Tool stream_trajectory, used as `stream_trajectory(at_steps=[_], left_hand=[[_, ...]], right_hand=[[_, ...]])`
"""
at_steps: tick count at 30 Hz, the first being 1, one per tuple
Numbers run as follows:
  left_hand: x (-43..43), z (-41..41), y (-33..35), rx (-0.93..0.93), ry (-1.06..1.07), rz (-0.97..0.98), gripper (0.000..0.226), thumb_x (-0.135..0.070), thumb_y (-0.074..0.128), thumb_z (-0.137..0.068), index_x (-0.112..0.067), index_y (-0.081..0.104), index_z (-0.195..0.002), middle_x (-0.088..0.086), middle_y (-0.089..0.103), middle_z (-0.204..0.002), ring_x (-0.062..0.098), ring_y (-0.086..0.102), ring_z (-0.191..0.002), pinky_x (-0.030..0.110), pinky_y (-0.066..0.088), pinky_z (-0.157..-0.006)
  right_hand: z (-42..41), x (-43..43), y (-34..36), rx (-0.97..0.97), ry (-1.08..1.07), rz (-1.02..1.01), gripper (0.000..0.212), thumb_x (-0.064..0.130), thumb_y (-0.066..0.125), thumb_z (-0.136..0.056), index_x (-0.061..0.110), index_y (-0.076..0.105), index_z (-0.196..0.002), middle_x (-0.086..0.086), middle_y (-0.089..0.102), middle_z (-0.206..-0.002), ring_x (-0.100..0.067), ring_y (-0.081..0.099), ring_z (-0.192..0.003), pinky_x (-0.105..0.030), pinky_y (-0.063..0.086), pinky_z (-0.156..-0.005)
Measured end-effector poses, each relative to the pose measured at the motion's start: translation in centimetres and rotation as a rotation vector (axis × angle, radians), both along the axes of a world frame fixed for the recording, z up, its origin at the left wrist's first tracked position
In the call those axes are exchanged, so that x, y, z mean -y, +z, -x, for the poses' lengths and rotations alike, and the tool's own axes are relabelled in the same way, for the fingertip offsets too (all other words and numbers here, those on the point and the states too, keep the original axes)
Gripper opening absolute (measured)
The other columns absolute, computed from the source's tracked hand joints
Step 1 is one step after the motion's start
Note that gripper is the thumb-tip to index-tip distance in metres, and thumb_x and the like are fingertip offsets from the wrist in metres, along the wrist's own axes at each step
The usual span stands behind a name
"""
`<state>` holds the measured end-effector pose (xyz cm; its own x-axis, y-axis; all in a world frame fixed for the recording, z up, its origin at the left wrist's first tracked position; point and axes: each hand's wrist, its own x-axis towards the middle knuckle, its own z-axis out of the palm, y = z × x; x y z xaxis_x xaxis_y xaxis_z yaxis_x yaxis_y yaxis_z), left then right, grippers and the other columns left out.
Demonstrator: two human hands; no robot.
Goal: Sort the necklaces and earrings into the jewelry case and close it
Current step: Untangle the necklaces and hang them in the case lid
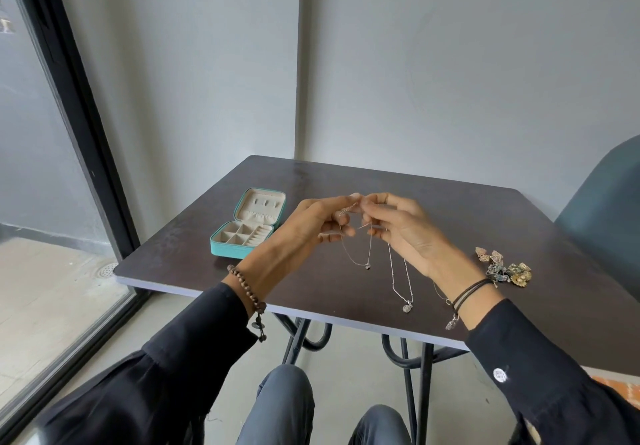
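Note:
A teal jewelry case [227, 248] lies open at the table's left, cream compartments showing, lid tilted back. My left hand [311, 226] and my right hand [398, 226] are raised over the table's middle, fingertips meeting, and both pinch the ends of a thin silver necklace [358, 259] whose small dark pendant hangs down between them. A second necklace with a round pendant [401, 285] lies on the table below my right hand. A third chain [445, 300] shows partly under my right wrist. A cluster of ornate earrings [504, 268] sits at the right.
The dark table [485, 219] stands in a corner against grey walls. A teal chair back [609, 198] rises at the right. A glass door with a black frame [79, 132] runs along the left. My knees are below the table's front edge.

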<state>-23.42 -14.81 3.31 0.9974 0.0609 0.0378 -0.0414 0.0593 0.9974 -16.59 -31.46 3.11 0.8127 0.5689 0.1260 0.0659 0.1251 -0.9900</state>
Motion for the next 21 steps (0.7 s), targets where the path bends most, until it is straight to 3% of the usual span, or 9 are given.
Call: stream_trajectory(at_steps=[2, 5, 9, 13, 18, 21], left_hand=[[0.1, -0.1, 0.0, 0.007, -0.016, 0.022, 0.021, -0.034, 0.067, -0.092, -0.015, 0.076, -0.094, -0.004, 0.054, -0.066, 0.016, 0.066, -0.078, 0.039, 0.047, -0.098], [0.4, -0.2, 0.3, 0.002, -0.016, 0.127, 0.017, -0.03, 0.068, -0.092, -0.016, 0.066, -0.082, -0.004, 0.059, -0.066, 0.016, 0.067, -0.078, 0.033, 0.049, -0.091], [0.3, -0.4, 0.2, -0.025, -0.012, 0.239, 0.016, -0.032, 0.064, -0.094, -0.019, 0.069, -0.087, -0.006, 0.06, -0.069, 0.011, 0.06, -0.063, 0.028, 0.048, -0.077], [0.3, -0.4, -0.7, -0.06, 0.006, 0.136, 0.022, -0.037, 0.062, -0.094, -0.019, 0.072, -0.088, -0.007, 0.055, -0.066, 0.011, 0.049, -0.056, 0.027, 0.043, -0.067], [0.6, -0.3, -1.4, -0.074, 0.025, 0.038, 0.025, -0.04, 0.06, -0.095, -0.02, 0.074, -0.092, -0.002, 0.063, -0.07, 0.013, 0.059, -0.065, 0.033, 0.044, -0.076], [0.7, -0.3, -1.4, -0.059, 0.027, -0.044, 0.029, -0.043, 0.058, -0.095, -0.02, 0.075, -0.087, 0.0, 0.066, -0.073, 0.016, 0.063, -0.071, 0.034, 0.045, -0.079]], right_hand=[[0.0, 0.3, -0.5, -0.036, 0.013, -0.035, 0.023, 0.024, 0.074, -0.08, 0.011, 0.065, -0.096, 0.0, 0.059, -0.072, -0.015, 0.056, -0.073, -0.027, 0.045, -0.074], [0.3, 0.7, -1.3, -0.043, 0.045, -0.005, 0.018, 0.026, 0.072, -0.084, 0.011, 0.065, -0.092, 0.0, 0.054, -0.07, -0.016, 0.054, -0.072, -0.028, 0.045, -0.076], [0.4, 0.7, -1.6, -0.038, 0.028, 0.049, 0.022, 0.032, 0.066, -0.092, 0.011, 0.065, -0.086, -0.001, 0.052, -0.068, -0.014, 0.051, -0.069, -0.028, 0.046, -0.073], [0.2, 0.2, -0.5, -0.105, -0.014, -0.018, 0.043, 0.041, 0.06, -0.098, 0.015, 0.054, -0.065, 0.0, 0.044, -0.062, -0.013, 0.046, -0.062, -0.029, 0.043, -0.072], [-0.4, -0.1, 0.6, -0.232, -0.068, -0.179, 0.048, 0.037, 0.069, -0.09, 0.017, 0.044, -0.054, -0.003, 0.05, -0.067, -0.017, 0.055, -0.07, -0.029, 0.046, -0.079], [-0.3, -0.5, 0.7, -0.275, -0.105, -0.227, 0.046, 0.033, 0.071, -0.091, 0.014, 0.046, -0.057, -0.004, 0.05, -0.068, -0.016, 0.053, -0.067, -0.023, 0.049, -0.063]])
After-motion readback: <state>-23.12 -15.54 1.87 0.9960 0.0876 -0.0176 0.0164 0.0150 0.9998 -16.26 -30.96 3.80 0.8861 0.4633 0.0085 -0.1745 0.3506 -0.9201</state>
